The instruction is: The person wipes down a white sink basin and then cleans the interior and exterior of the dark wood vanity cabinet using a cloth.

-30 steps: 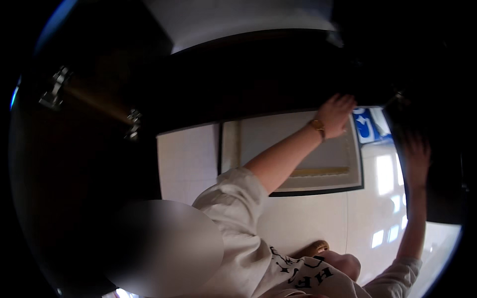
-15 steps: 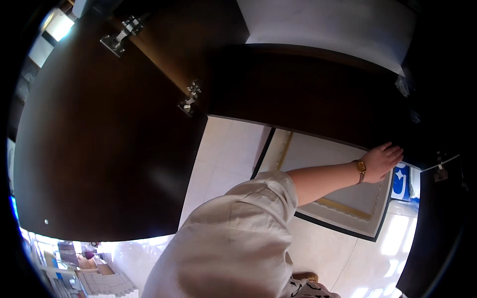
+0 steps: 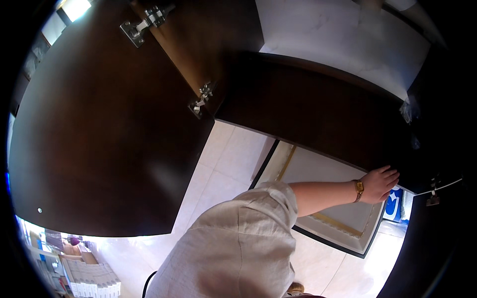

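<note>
My left hand, with a gold-coloured watch on the wrist, lies over the front edge of a dark brown cabinet board. Its fingers are stretched out, pointing towards the cabinet's right side, with nothing in them. A light beige sleeve covers the upper arm. To the left, a dark brown cabinet door stands swung out on two metal hinges. My right hand does not show plainly; a blurred skin-toned shape at the top edge is too unclear to name.
Below the board, a black-edged framed panel lies over the pale tiled floor. Beside it is a blue and white package. Another hinge sits on the right. A pale marbled surface shows behind the board.
The view has shifted, so the cabinet board and my left hand appear lower. The hand stays at the board's edge. Blurred shapes now show at the top right.
</note>
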Available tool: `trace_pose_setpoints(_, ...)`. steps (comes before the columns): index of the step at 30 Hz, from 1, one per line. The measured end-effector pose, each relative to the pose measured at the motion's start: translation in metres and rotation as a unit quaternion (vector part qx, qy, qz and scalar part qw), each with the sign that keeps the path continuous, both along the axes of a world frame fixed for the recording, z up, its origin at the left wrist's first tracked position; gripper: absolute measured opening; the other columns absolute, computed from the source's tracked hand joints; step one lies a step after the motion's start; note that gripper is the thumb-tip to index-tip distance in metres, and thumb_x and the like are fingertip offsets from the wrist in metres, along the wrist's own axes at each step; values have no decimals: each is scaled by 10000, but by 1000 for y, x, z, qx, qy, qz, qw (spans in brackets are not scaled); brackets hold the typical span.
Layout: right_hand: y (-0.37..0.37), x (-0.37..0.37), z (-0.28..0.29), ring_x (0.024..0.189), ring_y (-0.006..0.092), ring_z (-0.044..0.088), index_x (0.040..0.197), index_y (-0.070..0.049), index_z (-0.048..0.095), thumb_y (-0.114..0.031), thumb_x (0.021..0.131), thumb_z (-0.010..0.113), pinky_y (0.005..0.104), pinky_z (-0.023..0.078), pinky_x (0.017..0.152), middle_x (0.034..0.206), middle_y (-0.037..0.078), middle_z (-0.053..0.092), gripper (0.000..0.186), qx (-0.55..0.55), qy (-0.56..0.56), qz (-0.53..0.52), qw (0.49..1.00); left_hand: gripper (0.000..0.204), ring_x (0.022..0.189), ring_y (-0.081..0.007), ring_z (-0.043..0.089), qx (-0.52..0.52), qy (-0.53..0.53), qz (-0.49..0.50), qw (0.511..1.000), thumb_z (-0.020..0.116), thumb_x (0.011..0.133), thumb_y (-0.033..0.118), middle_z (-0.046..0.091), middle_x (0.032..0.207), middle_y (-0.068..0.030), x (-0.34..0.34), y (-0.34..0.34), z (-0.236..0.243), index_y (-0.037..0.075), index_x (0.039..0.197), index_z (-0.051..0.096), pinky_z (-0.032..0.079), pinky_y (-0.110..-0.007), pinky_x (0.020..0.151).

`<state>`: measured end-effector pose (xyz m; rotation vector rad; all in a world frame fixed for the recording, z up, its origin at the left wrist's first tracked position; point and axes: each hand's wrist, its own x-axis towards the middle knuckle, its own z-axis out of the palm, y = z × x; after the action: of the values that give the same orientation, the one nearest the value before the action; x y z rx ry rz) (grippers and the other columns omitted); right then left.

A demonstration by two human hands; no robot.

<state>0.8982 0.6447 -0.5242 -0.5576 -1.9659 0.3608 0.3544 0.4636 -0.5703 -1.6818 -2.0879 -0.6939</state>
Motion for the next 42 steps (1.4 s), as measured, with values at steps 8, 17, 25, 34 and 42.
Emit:
trace_pose_setpoints(8, -76, 33, -27, 1022, 335, 605, 1336, -49, 490, -229, 922, 635, 394, 516, 859, 1223, 199, 580, 475, -270, 124, -261, 918, 403, 1231, -291, 500, 88, -399, -74, 910, 486, 962, 178, 471, 1377, -161, -5, -25, 37, 40, 1340, 469, 404, -405, 1041)
trace_pose_setpoints(17, -169, -47, 18, 962, 359, 635, 1219, 123, 511, -324, 906, 622, 405, 492, 825, 1078, 255, 627, 557, 76, -100, -247, 961, 343, 1140, -257, 563, 130, -308, -211, 918, 580, 921, 141, 569, 1234, -110, 29, -68, 99, 60, 1252, 542, 478, -357, 948)
trace_pose_setpoints(25, -207, -160, 71, 1086, 336, 538, 1236, -108, 471, -335, 876, 626, 492, 441, 922, 1175, 139, 533, 453, 303, -205, 138, 920, 670, 1348, -327, 365, 157, -277, -477, 820, 586, 920, 366, 332, 1484, -187, 85, -123, 157, 28, 1438, 329, 335, -450, 1085)
trace_pose_setpoints(34, -196, -374, 152, 1160, 208, 397, 1117, -348, 499, -251, 825, 703, 439, 409, 926, 1208, -55, 424, 369, 589, 159, 239, 756, 667, 1254, -268, 485, 217, -414, -437, 769, 359, 1001, 473, 426, 1418, -191, 59, -178, 212, -38, 1427, 309, 369, -354, 1030)
trace_pose_setpoints(42, -159, -444, 201, 957, 183, 484, 1072, -364, 514, -231, 786, 682, 387, 390, 796, 1120, -63, 485, 357, 577, 249, 237, 741, 424, 999, -198, 571, 277, -397, -298, 823, 410, 1003, 210, 553, 1166, -138, 48, -178, 202, -15, 1360, 372, 443, -314, 876)
